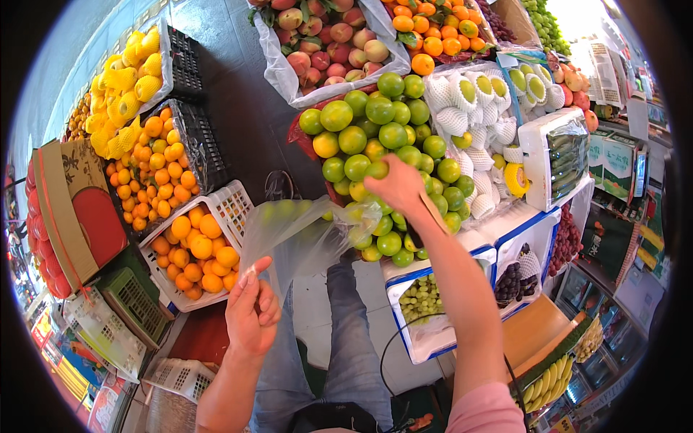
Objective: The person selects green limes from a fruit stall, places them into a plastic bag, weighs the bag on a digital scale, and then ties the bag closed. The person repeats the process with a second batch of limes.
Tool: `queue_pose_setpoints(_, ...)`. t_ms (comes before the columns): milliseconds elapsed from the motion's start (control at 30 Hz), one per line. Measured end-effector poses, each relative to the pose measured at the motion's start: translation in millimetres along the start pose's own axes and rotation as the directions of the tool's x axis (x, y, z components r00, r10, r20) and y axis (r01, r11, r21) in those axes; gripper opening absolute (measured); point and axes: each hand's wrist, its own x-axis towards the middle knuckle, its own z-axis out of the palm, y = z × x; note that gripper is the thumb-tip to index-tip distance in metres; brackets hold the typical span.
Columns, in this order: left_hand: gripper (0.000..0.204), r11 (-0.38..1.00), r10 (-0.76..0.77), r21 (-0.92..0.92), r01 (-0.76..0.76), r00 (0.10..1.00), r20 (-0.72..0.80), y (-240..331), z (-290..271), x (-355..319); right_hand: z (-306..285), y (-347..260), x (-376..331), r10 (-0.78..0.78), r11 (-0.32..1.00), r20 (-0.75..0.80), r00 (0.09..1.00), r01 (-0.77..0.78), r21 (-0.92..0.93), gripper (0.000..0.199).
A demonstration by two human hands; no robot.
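Left hand (250, 312) pinches clear plastic bag (303, 227) | right hand (396, 187) grips green citrus (376, 170) on pile (375, 130)

Fingertips of the right hand (395, 186) buried among the green citrus (375, 137), grip impossible to tell. Part of that pile veiled by the clear plastic bag (303, 231) pinched in the left hand (251, 314). Peaches (328, 40) cut off by the top edge. Bananas (548, 382) dim, half lost at the rim.
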Motion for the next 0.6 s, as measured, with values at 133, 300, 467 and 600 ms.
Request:
queue_pose_setpoints(133, 0.035, 0.998, -0.034, -0.052, 0.035, 0.999, 0.017, -0.4, 3.2, -1.8, 43.2, -38.3, -70.1, 0.056, 0.727, 0.506, 0.861, -0.382, 0.571, 0.055)
queue_pose_setpoints(300, 0.038, 0.999, -0.047, -0.022, 0.047, 0.999, 0.005, 2.1, 2.8, -9.9, 111.5, -69.7, -107.3, -0.174, 0.483, 0.395, 0.902, -0.272, 0.833, 0.041)
queue_pose_setpoints(467, 0.039, 0.998, 0.006, 0.063, -0.004, 1.000, -0.027, 6.6, -10.6, -6.8, 94.4, -3.4, -96.8, 0.288, 0.408, 0.184, 0.940, -0.294, 0.864, 0.025)
queue_pose_setpoints(600, 0.038, 0.998, 0.003, 0.067, 0.002, 0.997, -0.076, -1.2, -19.0, -1.0, 75.7, 52.4, -73.3, 0.171, 0.904, -0.306, 0.936, -0.026, 0.426, 0.044)
